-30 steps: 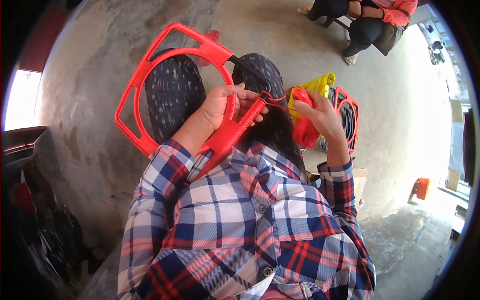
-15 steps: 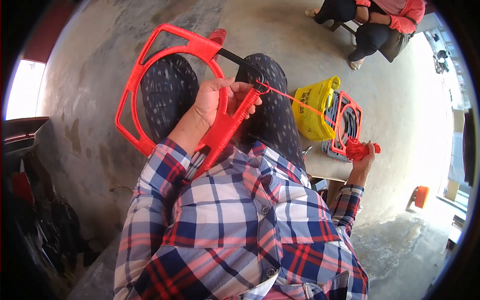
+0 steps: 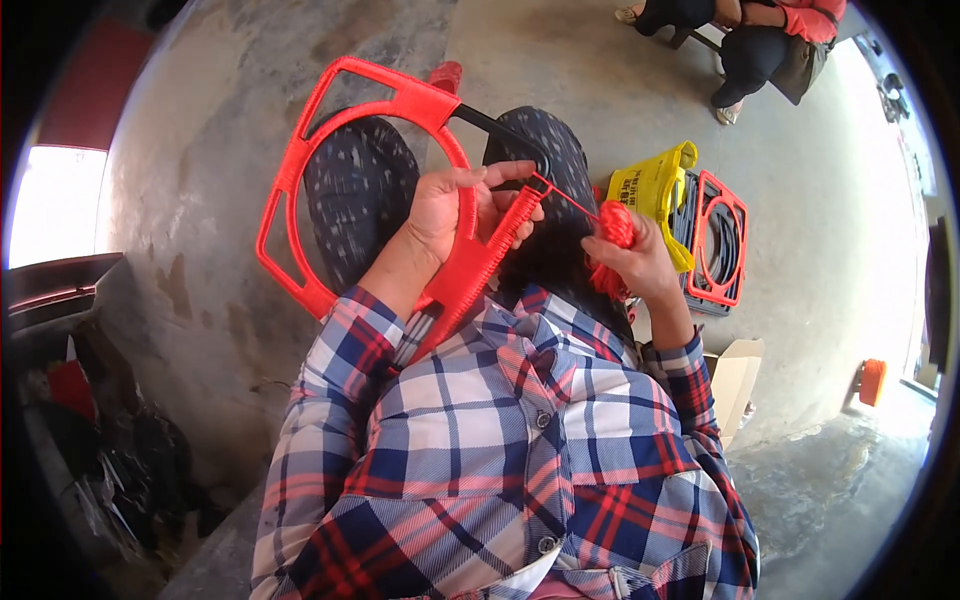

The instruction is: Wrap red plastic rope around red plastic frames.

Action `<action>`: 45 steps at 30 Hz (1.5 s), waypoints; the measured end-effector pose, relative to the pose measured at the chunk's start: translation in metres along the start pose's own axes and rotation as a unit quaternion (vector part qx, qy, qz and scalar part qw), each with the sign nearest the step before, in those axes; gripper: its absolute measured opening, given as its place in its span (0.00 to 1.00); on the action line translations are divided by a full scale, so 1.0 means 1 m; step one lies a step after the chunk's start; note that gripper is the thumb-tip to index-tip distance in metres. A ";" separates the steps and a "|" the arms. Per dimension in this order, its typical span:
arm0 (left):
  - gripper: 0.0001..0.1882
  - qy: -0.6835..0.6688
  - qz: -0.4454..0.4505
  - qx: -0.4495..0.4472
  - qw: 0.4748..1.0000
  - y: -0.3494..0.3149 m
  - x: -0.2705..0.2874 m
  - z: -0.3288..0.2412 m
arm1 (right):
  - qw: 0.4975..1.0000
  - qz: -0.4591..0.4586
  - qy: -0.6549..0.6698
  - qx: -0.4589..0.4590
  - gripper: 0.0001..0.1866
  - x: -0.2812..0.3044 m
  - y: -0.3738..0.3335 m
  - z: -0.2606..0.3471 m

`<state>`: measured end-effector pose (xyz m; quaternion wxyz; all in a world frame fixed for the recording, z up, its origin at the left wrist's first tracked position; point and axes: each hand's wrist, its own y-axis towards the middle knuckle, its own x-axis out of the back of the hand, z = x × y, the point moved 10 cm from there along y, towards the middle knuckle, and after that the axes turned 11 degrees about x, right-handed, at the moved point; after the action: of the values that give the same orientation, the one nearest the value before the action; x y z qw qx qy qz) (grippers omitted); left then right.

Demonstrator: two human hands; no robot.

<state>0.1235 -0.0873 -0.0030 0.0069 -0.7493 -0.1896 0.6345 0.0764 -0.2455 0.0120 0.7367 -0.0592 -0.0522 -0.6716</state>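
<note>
A rectangular frame with a round ring inside it rests tilted over my knees, most of it wrapped in red cord. One stretch along its far right side shows bare and black. My left hand is closed on the frame around the ring and the wrapped edge, its fingertips near the corner where the wrapping ends. My right hand grips a bundle of red cord just right of that corner. A short strand runs from the bundle to the corner.
Right of my knee stand a yellow bag and a stack of black frames with a red-wrapped one on top. A cardboard box lies by my right elbow. Another person sits at the far right. Dark clutter fills the lower left.
My right hand has come leftward with the cord bundle, from beside the stacked frames to near the frame's corner. The strand between them is much shorter. The left hand keeps its hold.
</note>
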 end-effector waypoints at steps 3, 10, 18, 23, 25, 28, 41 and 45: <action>0.30 -0.001 -0.005 -0.002 1.000 0.000 0.009 0.001 | 0.993 0.022 -0.070 0.090 0.13 -0.010 -0.015 0.020; 0.28 -0.004 -0.028 0.002 1.000 -0.006 0.003 -0.001 | 0.985 -0.026 -0.134 0.111 0.09 0.012 -0.024 0.005; 0.27 0.060 -0.189 -0.109 0.974 -0.014 0.032 -0.018 | 0.975 -0.115 -0.162 0.094 0.21 0.067 0.046 0.044; 0.25 0.095 -0.323 -0.276 0.900 -0.044 0.056 -0.044 | 0.820 0.135 -0.463 0.309 0.17 -0.058 0.083 0.112; 0.25 0.102 -0.321 -0.327 0.883 -0.048 0.045 -0.046 | 0.787 0.152 -0.487 0.347 0.18 -0.082 0.088 0.097; 0.24 0.111 -0.303 -0.318 0.891 -0.043 0.034 -0.043 | 0.765 0.154 -0.501 0.375 0.22 -0.090 0.085 0.090; 0.24 0.007 -0.083 -0.129 0.988 -0.009 0.019 -0.018 | 0.919 0.013 -0.322 0.228 0.25 -0.032 0.062 0.033; 0.28 -0.027 -0.093 -0.145 0.985 -0.008 0.026 -0.021 | 0.984 -0.042 -0.044 0.169 0.17 0.004 0.053 0.008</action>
<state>0.1443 -0.0678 -0.0216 -0.0478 -0.7040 -0.3488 0.6168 0.1298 -0.2438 0.0198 0.7039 0.0387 -0.1997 -0.6806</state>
